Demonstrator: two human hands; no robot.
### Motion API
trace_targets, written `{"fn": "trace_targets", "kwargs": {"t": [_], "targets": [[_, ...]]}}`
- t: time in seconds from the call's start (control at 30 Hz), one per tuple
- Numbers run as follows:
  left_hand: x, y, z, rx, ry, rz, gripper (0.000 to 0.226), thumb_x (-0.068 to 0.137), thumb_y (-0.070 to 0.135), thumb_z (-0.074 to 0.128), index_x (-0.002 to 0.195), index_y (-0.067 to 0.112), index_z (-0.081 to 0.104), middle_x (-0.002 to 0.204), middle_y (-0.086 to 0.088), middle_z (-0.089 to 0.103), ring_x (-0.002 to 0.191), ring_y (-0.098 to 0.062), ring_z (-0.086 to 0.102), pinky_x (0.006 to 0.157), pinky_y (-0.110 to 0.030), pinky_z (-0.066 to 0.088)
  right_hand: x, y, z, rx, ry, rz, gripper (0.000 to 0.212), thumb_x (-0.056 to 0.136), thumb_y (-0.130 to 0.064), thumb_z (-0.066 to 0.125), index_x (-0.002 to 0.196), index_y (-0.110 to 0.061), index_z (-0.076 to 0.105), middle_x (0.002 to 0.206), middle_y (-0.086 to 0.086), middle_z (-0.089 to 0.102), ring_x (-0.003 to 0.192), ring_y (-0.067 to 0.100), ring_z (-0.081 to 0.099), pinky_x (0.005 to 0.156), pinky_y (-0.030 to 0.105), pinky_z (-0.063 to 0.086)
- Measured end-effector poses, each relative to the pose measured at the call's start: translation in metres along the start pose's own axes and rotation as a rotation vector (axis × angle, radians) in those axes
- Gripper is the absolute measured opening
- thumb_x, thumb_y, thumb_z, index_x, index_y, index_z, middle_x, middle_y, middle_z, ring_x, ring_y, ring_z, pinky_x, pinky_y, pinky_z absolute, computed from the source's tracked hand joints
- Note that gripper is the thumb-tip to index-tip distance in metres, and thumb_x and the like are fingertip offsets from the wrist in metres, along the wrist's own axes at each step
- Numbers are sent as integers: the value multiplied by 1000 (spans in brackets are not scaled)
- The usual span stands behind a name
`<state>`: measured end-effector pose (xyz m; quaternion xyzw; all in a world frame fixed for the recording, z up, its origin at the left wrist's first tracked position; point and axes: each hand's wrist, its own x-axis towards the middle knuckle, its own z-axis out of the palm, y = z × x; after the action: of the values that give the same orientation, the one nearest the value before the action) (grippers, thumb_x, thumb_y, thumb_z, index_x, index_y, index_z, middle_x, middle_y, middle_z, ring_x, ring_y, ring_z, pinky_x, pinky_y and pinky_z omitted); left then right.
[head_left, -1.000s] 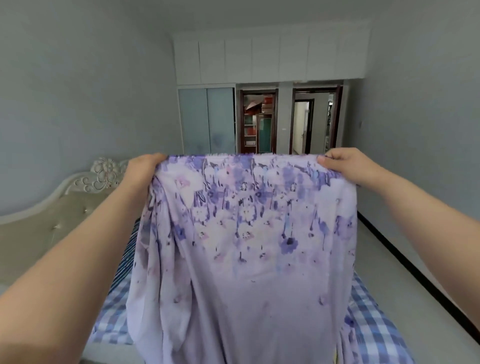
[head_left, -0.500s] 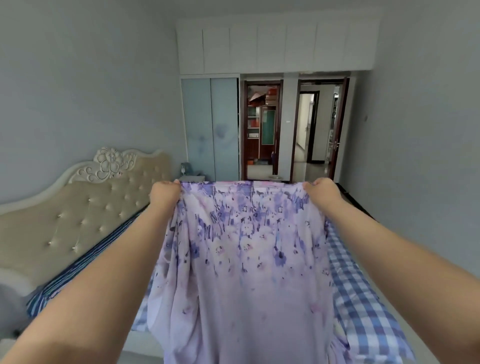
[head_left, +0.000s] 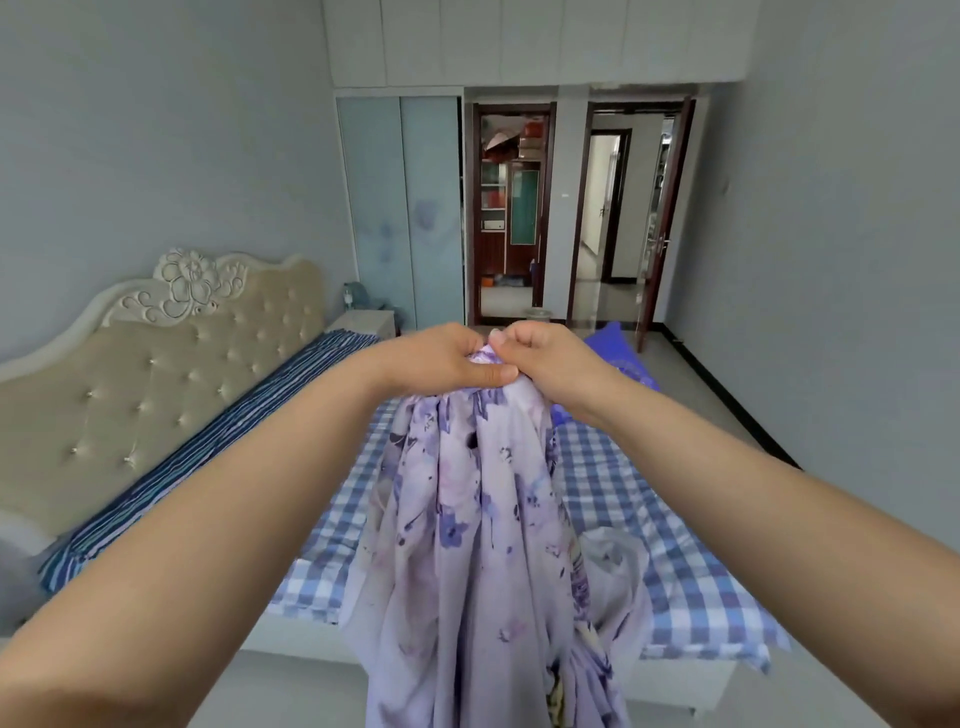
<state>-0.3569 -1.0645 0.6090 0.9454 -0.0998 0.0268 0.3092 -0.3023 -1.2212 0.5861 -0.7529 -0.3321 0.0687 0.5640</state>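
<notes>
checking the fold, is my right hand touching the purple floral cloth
Touching: head view shows the right hand pinching the bunched top of the floral cloth beside the left hand.

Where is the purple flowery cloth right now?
In the head view the cloth hangs in the middle. Its top is bunched between the left hand and the right hand, over the foot of the checked bed.
</notes>
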Motion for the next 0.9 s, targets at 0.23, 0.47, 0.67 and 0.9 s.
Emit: {"fn": "trace_targets", "kwargs": {"t": [0.23, 0.47, 0.67, 0.9], "targets": [[-7, -19, 10, -21, 136, 4, 56, 83, 45, 66, 79, -10, 58, 67, -10, 49, 56, 1, 50, 59, -23, 35, -18, 62, -4, 324, -332, 402, 29, 98, -12, 48, 120, 2, 58, 116, 17, 66, 106, 31, 63, 93, 42, 52], [-14, -27, 16, -165, 145, -30, 33, 81, 40, 70, 64, 11, 67, 59, -7, 44, 58, -16, 39, 59, -25, 32, -41, 113, 9, -136, -386, 643, 17, 95, -10, 43, 107, -7, 54, 84, 10, 64, 60, 20, 66, 48, 26, 53], [-24, -30, 8, -308, 148, -22, 13, 85, 23, 68, 82, 13, 76, 90, -21, 72, 79, -18, 64, 81, -37, 52, -53, 188, -8, -536, 24, 546, 23, 94, -24, 42, 74, -14, 48, 76, 7, 57, 81, 32, 64, 63, 35, 48], [-31, -38, 10, -420, 233, -42, 19, 74, 29, 72, 79, 11, 75, 79, -4, 74, 72, -10, 67, 71, -22, 54, -49, 183, -43, -629, 383, 318, 35, 92, -46, 51, 105, -14, 60, 94, 4, 64, 90, 30, 60, 62, 30, 38]]}}
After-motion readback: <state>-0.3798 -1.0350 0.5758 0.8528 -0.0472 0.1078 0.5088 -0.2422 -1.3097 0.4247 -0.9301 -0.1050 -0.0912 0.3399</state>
